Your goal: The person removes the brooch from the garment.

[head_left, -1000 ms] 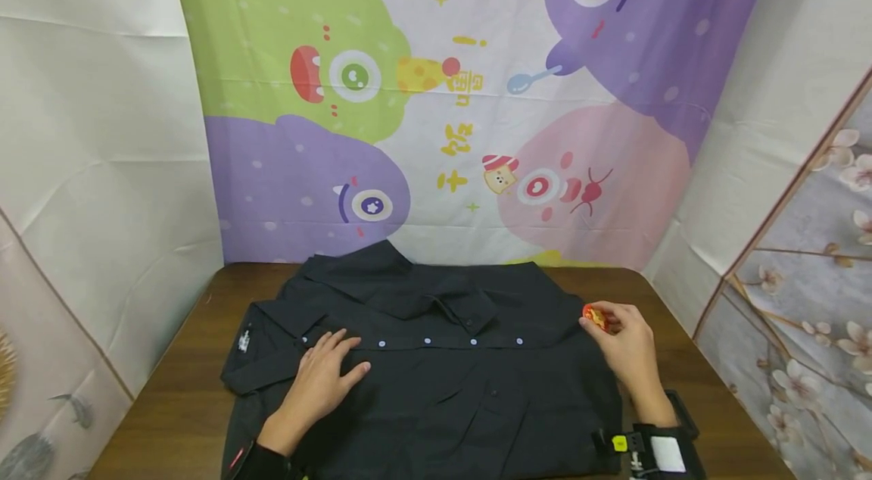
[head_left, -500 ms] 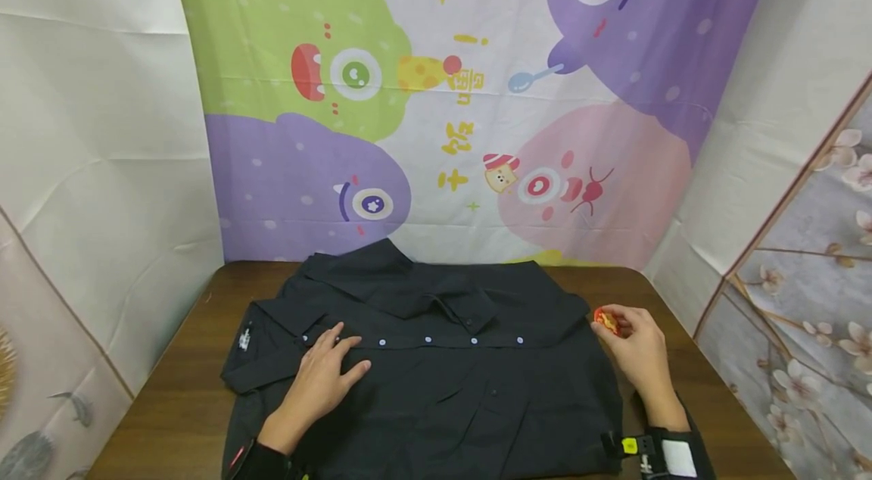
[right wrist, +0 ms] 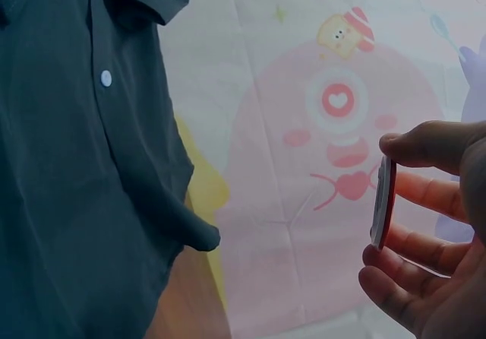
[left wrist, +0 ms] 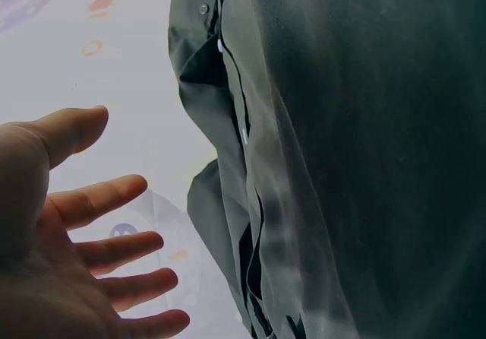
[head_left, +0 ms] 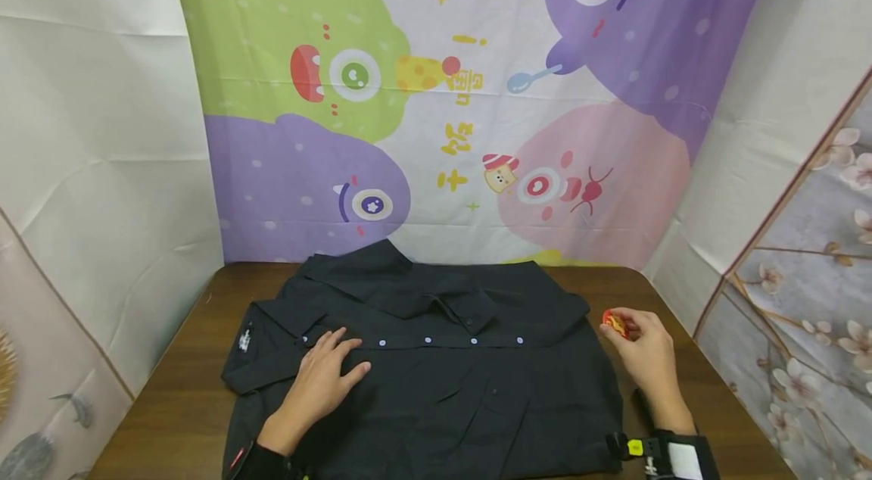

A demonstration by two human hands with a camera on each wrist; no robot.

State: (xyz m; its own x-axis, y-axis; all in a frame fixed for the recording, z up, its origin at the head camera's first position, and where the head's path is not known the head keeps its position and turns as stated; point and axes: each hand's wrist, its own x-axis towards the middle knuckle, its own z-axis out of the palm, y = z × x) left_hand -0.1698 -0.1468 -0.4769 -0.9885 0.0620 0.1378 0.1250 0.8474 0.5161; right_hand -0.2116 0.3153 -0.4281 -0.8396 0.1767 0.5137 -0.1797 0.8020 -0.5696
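Note:
A black short-sleeved shirt [head_left: 436,381] with white buttons lies spread across the table, its collar toward the back. Over the shirt's left part, near the button strip, my left hand [head_left: 323,374] has its fingers spread and holds nothing. The left wrist view shows that hand's palm [left wrist: 45,255] beside the cloth [left wrist: 319,164]. Off the shirt's right edge, my right hand [head_left: 643,347] pinches a round red badge [head_left: 616,324] with a yellow picture on it. Seen edge-on in the right wrist view, the badge [right wrist: 384,202] is thin with a pale back, between thumb and fingers.
Brown wooden table [head_left: 722,419] shows along the shirt's right side and at the left. Behind it hangs a cartoon-monster cloth [head_left: 436,101]. White panels [head_left: 95,101] stand at both sides, and a floral surface [head_left: 811,298] is at the far right.
My right hand has moved right, carrying the badge from the shirt's right shoulder edge out over the bare table. The left hand and the shirt stay where they were.

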